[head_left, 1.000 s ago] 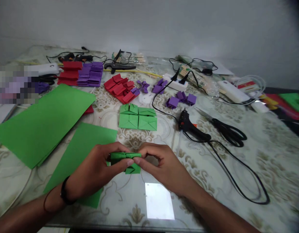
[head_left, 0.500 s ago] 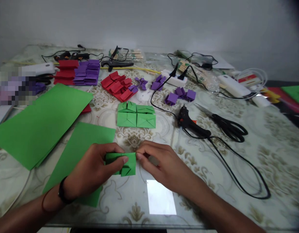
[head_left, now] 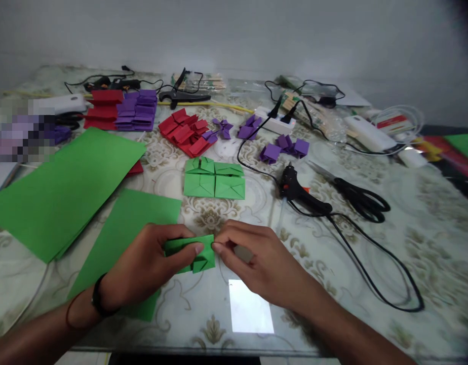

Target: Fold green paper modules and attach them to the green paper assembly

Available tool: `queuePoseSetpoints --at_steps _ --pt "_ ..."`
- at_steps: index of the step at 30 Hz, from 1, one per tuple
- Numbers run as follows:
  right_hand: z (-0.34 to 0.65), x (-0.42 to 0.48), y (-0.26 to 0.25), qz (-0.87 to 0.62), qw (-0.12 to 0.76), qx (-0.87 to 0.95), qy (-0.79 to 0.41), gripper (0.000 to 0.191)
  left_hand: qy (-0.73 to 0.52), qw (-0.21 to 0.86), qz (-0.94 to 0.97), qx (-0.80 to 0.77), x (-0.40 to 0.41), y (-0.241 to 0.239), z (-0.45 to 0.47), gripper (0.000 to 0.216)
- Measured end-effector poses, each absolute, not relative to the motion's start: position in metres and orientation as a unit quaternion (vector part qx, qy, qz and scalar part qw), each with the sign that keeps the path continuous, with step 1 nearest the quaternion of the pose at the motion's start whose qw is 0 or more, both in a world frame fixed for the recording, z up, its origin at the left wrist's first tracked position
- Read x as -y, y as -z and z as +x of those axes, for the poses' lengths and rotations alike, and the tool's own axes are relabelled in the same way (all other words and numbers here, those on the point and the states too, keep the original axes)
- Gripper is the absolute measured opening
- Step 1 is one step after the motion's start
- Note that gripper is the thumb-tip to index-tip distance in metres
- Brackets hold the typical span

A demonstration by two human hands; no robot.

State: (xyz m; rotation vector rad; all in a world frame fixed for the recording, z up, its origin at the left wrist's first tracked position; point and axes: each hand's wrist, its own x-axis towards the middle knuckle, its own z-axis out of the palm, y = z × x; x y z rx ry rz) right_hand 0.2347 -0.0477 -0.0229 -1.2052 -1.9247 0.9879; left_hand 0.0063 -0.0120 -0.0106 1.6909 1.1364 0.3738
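Observation:
A small piece of folded green paper [head_left: 205, 250] is held above the table near its front. My left hand [head_left: 158, 256] grips it with the thumb on top, covering its left part. At its right edge, the thumb and fingertips of my right hand [head_left: 252, 253] are pinched together on the paper's edge. Just beyond my hands lie folded green paper squares [head_left: 214, 183], set close together in a block. Under my left forearm is a flat green sheet [head_left: 123, 223], and a larger stack of green sheets [head_left: 70, 187] lies to the left.
A black glue gun [head_left: 300, 192] with a looping cord and black-handled scissors [head_left: 357, 197] lie at the right. Red folded paper [head_left: 186, 133], purple folded pieces [head_left: 285, 147] and a white power strip [head_left: 275, 121] are farther back. The patterned table [head_left: 219, 329] ends close in front.
The folded green paper has tilted slightly, its right end rising a little. Both hands keep their grip in nearly the same place. The whole view has shifted slightly.

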Motion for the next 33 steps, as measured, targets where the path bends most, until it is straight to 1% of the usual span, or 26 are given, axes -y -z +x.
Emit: queuePoseSetpoints --at_steps 4,7,11,16,19,25,30,33 --pt "0.237 0.048 0.024 -0.425 0.331 0.777 -0.325 0.024 -0.141 0.503 0.708 -0.476 0.013 0.010 0.004 0.033" --pt "0.239 0.047 0.024 -0.430 0.339 0.773 -0.319 0.023 -0.136 0.506 0.706 -0.477 0.012 0.011 0.003 0.034" --pt "0.240 0.046 0.020 -0.469 0.348 0.730 -0.356 0.024 -0.156 0.522 0.693 -0.473 0.010 0.010 0.004 0.036" --pt "0.238 0.046 0.018 -0.480 0.349 0.674 -0.440 0.010 -0.193 0.520 0.691 -0.463 0.009 0.007 0.006 0.034" --pt "0.235 0.047 0.019 -0.479 0.356 0.653 -0.466 0.015 -0.194 0.520 0.695 -0.457 0.010 0.007 0.006 0.034" --pt "0.232 0.049 0.021 -0.481 0.370 0.666 -0.434 0.016 -0.188 0.490 0.716 -0.461 0.012 0.010 0.006 0.029" --pt "0.230 0.051 0.022 -0.479 0.370 0.695 -0.389 0.018 -0.168 0.457 0.738 -0.466 0.014 0.013 0.006 0.034" --pt "0.229 0.053 0.024 -0.479 0.371 0.707 -0.366 0.019 -0.160 0.455 0.743 -0.463 0.015 0.015 0.006 0.036"
